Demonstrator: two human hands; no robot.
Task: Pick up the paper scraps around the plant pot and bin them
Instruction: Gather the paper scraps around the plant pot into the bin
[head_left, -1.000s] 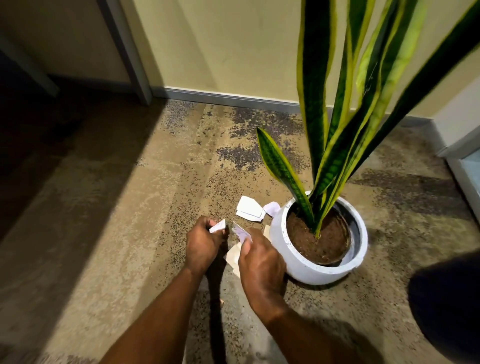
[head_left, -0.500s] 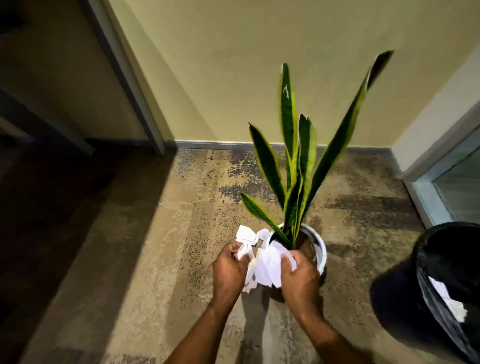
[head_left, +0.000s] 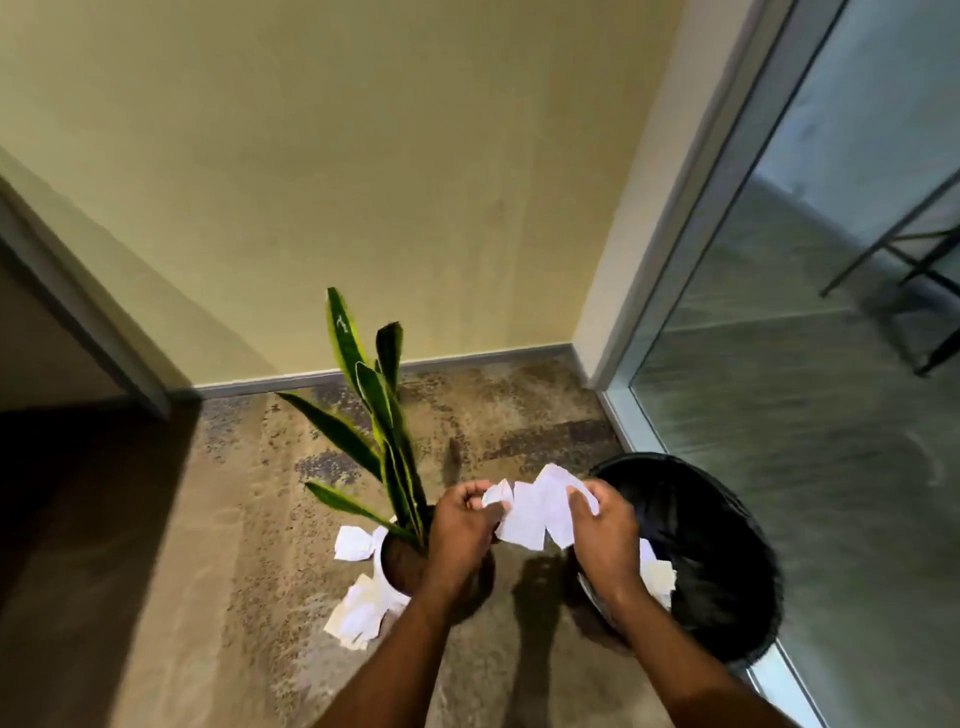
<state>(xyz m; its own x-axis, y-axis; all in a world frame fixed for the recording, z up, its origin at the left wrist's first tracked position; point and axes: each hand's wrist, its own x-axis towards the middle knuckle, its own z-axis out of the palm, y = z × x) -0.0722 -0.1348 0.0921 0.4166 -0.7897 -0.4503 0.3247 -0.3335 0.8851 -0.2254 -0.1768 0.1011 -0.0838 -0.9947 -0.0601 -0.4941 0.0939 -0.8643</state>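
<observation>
Carrying a wad of paper scraps (head_left: 535, 512) low in the centre of the frame, you've got it stretched left to right between both hands: left hand (head_left: 460, 525) pinching one end, right hand (head_left: 605, 530) gripping the other. The black bin (head_left: 717, 519) sits just right of the wad, mouth open, loose paper (head_left: 658, 576) inside. So the drop lies to the right, and your right hand is nearer. 2 more clusters lie on the floor (head_left: 260, 597) left of the white plant pot (head_left: 387, 569): upper cluster (head_left: 356, 543) touching it, lower cluster (head_left: 361, 613) just below.
</observation>
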